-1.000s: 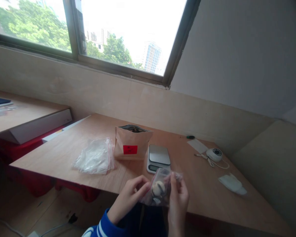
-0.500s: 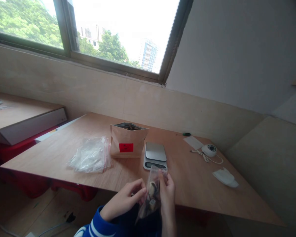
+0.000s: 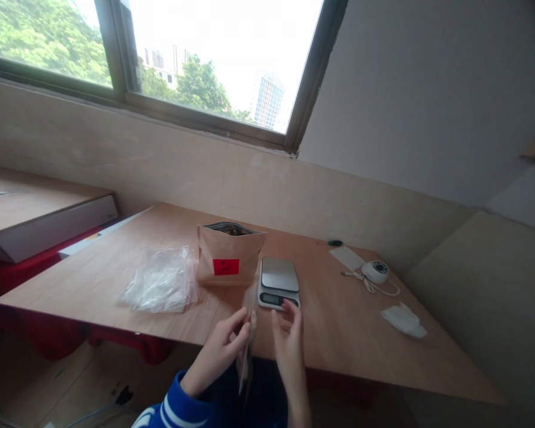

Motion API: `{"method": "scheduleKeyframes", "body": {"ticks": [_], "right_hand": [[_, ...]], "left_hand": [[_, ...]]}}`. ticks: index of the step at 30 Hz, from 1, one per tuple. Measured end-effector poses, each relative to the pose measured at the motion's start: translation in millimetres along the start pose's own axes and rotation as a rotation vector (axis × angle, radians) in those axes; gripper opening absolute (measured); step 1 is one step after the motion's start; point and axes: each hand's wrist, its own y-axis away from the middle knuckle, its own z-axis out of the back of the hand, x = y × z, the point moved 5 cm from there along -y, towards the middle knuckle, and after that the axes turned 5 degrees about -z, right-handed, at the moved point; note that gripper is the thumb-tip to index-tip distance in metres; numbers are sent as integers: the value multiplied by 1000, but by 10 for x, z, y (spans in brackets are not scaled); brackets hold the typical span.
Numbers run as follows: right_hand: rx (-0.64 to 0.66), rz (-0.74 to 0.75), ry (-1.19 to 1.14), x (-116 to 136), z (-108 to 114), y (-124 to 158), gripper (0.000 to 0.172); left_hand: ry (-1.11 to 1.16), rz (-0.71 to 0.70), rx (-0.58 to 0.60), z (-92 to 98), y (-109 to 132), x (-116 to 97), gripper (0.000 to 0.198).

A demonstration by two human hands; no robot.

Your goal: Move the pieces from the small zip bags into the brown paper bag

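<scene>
My left hand point(image 3: 225, 345) pinches a clear zip bag point(image 3: 246, 356) with pale and dark pieces inside, held edge-on past the table's front edge. My right hand point(image 3: 289, 339) is apart from the bag, fingers spread and holding nothing, just in front of the kitchen scale point(image 3: 279, 274). The scale has a bare metal plate and a small display. Left of it stands an open brown pouch point(image 3: 227, 252) with a red label and dark contents. A pile of clear plastic bags point(image 3: 160, 282) lies further left.
On the right of the wooden table point(image 3: 339, 333) are a white camera point(image 3: 375, 271) with its cable, a white card point(image 3: 346, 258), a green-handled tool point(image 3: 336, 243) and a crumpled white wrapper point(image 3: 403, 320). Another table point(image 3: 40, 196) is at the far left.
My right hand has let go of the zip bag and opened. My left hand has taken hold of the bag, which has moved left and turned edge-on, uncovering the scale's display.
</scene>
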Motion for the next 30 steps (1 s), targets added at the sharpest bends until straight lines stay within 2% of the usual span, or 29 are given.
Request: {"method": "scheduleKeyframes", "body": {"ticks": [3, 6, 9, 11, 17, 21, 30], "right_hand": [[304, 9, -41, 192, -214, 170, 31], [445, 12, -119, 344, -350, 324, 26], [488, 18, -116, 382, -406, 397, 24], [515, 3, -109, 373, -414, 413, 23], [511, -18, -146, 421, -341, 387, 21], [530, -5, -142, 459, -309, 379, 21], [543, 1, -169, 444, -318, 429, 20]], "left_hand": [[56, -6, -104, 32, -25, -43, 31], [107, 6, -156, 52, -34, -19, 32], [172, 35, -274, 115, -17, 63, 32], [201, 48, -297, 130, -6, 102, 31], [213, 23, -81, 75, -2, -48, 29], [228, 33, 9, 96, 14, -146, 25], [283, 48, 14, 157, 65, -157, 28]]}}
